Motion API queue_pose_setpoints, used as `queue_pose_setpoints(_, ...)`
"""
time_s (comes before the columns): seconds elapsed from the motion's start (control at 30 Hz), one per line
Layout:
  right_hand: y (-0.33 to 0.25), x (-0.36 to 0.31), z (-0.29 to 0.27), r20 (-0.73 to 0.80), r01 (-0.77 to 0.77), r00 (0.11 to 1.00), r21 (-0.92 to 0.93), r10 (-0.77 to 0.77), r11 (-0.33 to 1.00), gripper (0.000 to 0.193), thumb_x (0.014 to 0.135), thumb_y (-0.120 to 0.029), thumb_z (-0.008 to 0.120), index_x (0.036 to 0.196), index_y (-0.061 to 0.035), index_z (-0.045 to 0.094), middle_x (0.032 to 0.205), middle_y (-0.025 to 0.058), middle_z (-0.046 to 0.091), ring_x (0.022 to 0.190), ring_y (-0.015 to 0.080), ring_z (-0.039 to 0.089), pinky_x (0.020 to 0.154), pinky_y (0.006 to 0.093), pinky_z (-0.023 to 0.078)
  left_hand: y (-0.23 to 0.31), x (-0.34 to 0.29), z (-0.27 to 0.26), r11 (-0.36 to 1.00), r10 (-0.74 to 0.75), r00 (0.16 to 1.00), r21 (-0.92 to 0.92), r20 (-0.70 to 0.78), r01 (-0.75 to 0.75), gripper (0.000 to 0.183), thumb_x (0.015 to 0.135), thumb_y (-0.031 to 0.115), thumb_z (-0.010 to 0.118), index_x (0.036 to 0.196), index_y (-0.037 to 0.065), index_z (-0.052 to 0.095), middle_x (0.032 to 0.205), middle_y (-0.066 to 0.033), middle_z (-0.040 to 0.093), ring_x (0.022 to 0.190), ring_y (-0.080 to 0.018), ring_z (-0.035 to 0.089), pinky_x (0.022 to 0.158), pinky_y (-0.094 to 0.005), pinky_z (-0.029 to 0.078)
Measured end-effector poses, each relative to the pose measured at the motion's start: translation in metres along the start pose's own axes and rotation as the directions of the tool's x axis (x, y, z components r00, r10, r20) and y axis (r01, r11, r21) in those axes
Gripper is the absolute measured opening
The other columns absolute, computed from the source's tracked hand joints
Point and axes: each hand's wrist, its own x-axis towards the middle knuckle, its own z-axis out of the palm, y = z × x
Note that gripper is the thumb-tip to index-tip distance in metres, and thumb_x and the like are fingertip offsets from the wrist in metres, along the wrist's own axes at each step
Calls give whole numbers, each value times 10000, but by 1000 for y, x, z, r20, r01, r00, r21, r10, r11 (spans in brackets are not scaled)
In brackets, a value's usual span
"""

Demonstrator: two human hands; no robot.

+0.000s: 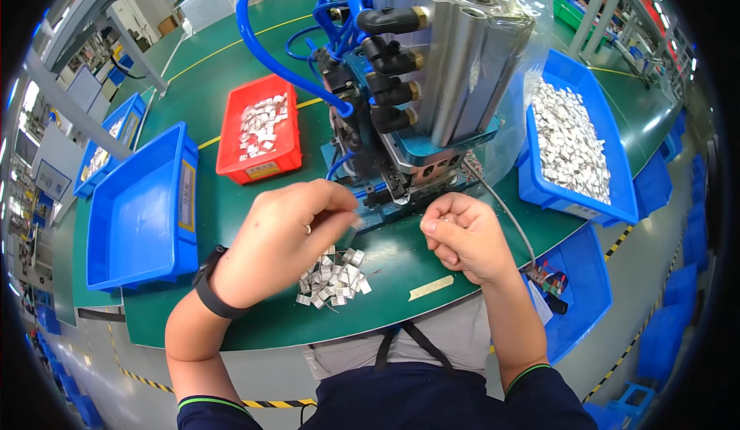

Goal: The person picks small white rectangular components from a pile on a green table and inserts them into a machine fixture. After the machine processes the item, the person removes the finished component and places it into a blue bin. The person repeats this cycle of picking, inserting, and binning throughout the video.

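My left hand [289, 225], with a black band on its wrist, is held over the table in front of the machine. Its thumb and fingers are pinched together, and something small and blurred at their tips cannot be made out. Just below it lies a loose pile of small white-and-silver parts [335, 279] with thin leads. My right hand [466, 237] is closed at the front right of the machine, fingers curled in; whatever it holds is hidden. Between and beyond both hands stands the metal pneumatic machine [420, 172] with black fittings and blue air hoses [258, 44].
A red bin [262, 169] with white parts stands behind my left hand. An apparently bare blue bin [142, 225] sits further left. Right of the machine, a blue bin [566, 202] is heaped with white parts. Yellowish tape [431, 288] sticks near the green table's [254, 330] front edge. A grey cable [505, 210] runs down at the right.
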Motion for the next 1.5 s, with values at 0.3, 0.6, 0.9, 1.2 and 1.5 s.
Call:
queue_pose_setpoints(0.3,-8,-6,15,277,-73,956,-106,100,992,259,895,-260,746,960,-36,633,755,13,623,583,29,506,475,188,369,4,-8,42,673,-302,915,-620,268,404,160,912,30,687,982,-21,553,867,-92,663,781,-151,689,690,-259,567)
queue_pose_setpoints(0.6,1,-16,2,195,96,978,-97,-76,991,205,936,-201,699,965,-9,632,845,13,638,746,61,568,644,224,463,3,-13,73,481,-305,891,-753,335,448,210,976,90,618,1124,-52,572,873,-76,652,751,-144,650,698,-277,554)
queue_pose_setpoints(0.9,1,-33,1,146,48,989,-146,-26,988,181,940,-179,689,953,-8,632,847,7,642,755,51,574,659,223,465,3,-28,68,837,-120,938,-475,326,272,168,935,121,681,1042,-8,692,875,-45,599,722,-94,580,629,-229,463)
queue_pose_setpoints(1.2,-4,-44,-10,239,23,970,-289,49,957,118,912,-134,693,906,-25,650,808,-19,641,745,39,575,642,209,450,2,-33,75,583,-200,908,-700,368,412,146,977,129,621,1052,3,622,884,-25,562,722,-78,552,638,-216,451)
queue_pose_setpoints(1.5,-21,-8,-8,-129,49,990,-38,-54,998,173,905,-133,680,809,-16,597,637,35,590,423,31,419,365,204,273,3,-42,87,913,27,971,-402,239,73,198,845,96,771,1021,57,689,816,-27,615,713,-108,589,618,-251,484)
